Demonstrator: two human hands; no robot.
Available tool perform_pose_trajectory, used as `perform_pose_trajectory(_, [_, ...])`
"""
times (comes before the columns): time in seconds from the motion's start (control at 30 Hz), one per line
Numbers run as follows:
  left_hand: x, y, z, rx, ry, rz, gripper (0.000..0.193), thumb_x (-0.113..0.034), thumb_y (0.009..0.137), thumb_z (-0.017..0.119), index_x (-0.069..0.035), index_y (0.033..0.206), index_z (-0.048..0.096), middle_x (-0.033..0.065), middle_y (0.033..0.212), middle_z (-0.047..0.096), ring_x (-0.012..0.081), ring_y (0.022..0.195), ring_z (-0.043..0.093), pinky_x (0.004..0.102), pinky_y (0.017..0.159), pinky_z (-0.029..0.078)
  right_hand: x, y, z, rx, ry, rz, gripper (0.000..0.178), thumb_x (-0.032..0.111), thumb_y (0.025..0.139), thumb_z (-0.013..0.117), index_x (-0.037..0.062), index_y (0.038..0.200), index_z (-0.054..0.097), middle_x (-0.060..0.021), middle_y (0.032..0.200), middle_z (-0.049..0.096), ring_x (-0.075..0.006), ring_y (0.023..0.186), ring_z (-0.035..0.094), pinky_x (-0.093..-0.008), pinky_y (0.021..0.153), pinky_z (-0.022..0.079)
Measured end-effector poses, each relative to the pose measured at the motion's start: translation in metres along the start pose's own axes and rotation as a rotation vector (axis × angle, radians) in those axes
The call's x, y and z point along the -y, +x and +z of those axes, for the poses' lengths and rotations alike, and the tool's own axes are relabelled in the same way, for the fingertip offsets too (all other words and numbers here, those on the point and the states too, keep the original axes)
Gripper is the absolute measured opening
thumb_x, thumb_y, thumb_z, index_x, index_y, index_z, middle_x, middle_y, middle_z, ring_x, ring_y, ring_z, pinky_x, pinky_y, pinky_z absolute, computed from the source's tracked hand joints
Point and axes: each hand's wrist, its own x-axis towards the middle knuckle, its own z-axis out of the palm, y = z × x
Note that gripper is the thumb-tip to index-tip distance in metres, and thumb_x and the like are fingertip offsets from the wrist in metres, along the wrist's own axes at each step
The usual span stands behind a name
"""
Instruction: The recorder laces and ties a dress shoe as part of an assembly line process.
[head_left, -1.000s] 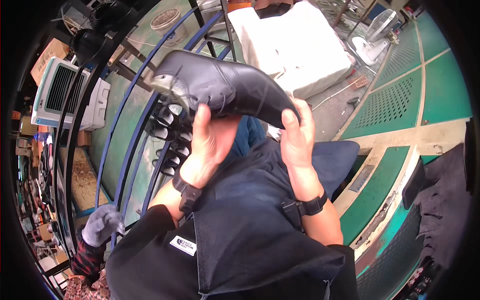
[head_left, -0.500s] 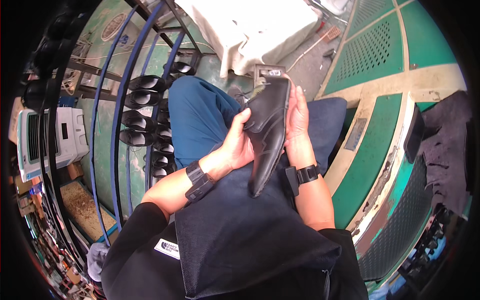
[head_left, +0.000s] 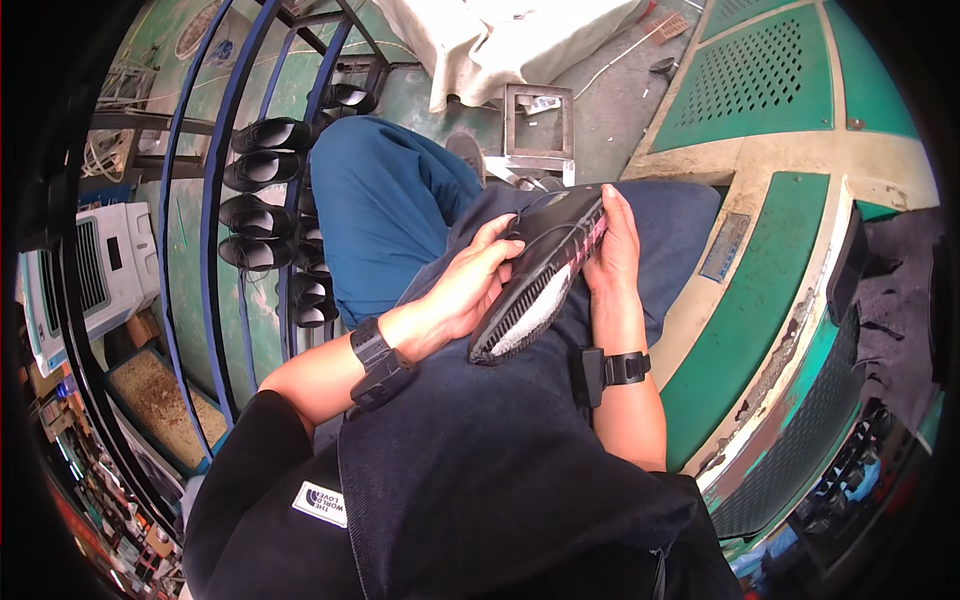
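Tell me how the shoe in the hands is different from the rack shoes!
The held shoe is tipped to show its underside with a whitish patch; the rack shoes show their openings and pale insides. The left hand and right hand touch the held shoe; no hand touches the rack shoes. All look black.

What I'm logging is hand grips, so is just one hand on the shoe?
No, the left hand and the right hand are both on the black shoe, at opposite sides.
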Motion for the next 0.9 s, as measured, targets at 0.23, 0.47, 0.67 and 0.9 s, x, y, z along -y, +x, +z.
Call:
perform_pose_trajectory(0.23, [-0.007, 0.014, -0.013, 0.021, -0.108, 0.022, 0.05, -0.008, 0.098, 0.049, -0.008, 0.146, 0.034, 0.0136, 0.126, 0.058, 0.0179, 0.106, 0.065, 0.0315, 0.09, 0.056, -0.009, 0.018, 0.008, 0.01, -0.157, 0.067, 0.03, 0.022, 0.098, 0.064, 0.0016, 0.119, 0.057, -0.0089, 0.107, 0.067, -0.0172, 0.096, 0.065, -0.0322, 0.087, 0.053])
perform_pose_trajectory(0.47, [-0.018, 0.017, -0.022, 0.038, -0.193, -0.049, 0.035, -0.011, 0.098, 0.047, -0.003, 0.132, 0.048, 0.0133, 0.114, 0.067, 0.022, 0.099, 0.069, 0.0344, 0.09, 0.058, 0.001, 0.026, 0.021, 0.136, -0.334, 0.044, 0.027, 0.019, 0.098, 0.064, 0.0014, 0.118, 0.057, -0.0081, 0.108, 0.067, -0.0145, 0.095, 0.065, -0.0284, 0.087, 0.053])
perform_pose_trajectory(0.67, [-0.025, 0.033, -0.014, 0.05, -0.169, -0.156, 0.023, -0.016, 0.097, 0.05, 0.001, 0.106, 0.063, 0.0132, 0.092, 0.072, 0.0215, 0.08, 0.072, 0.0313, 0.073, 0.061, -0.003, 0.033, 0.018, 0.107, -0.3, -0.005, 0.033, 0.019, 0.094, 0.07, 0.0006, 0.118, 0.058, -0.0033, 0.097, 0.063, -0.0092, 0.084, 0.06, -0.0244, 0.076, 0.05])
perform_pose_trajectory(0.9, [-0.032, 0.038, -0.026, 0.078, -0.181, -0.101, 0.029, -0.013, 0.097, 0.051, -0.002, 0.124, 0.052, 0.0152, 0.107, 0.069, 0.0243, 0.087, 0.072, 0.0376, 0.078, 0.062, -0.002, 0.032, 0.018, 0.134, -0.213, -0.029, 0.028, 0.011, 0.096, 0.064, 0.0003, 0.12, 0.056, -0.01, 0.113, 0.066, -0.0155, 0.102, 0.063, -0.0295, 0.092, 0.05])
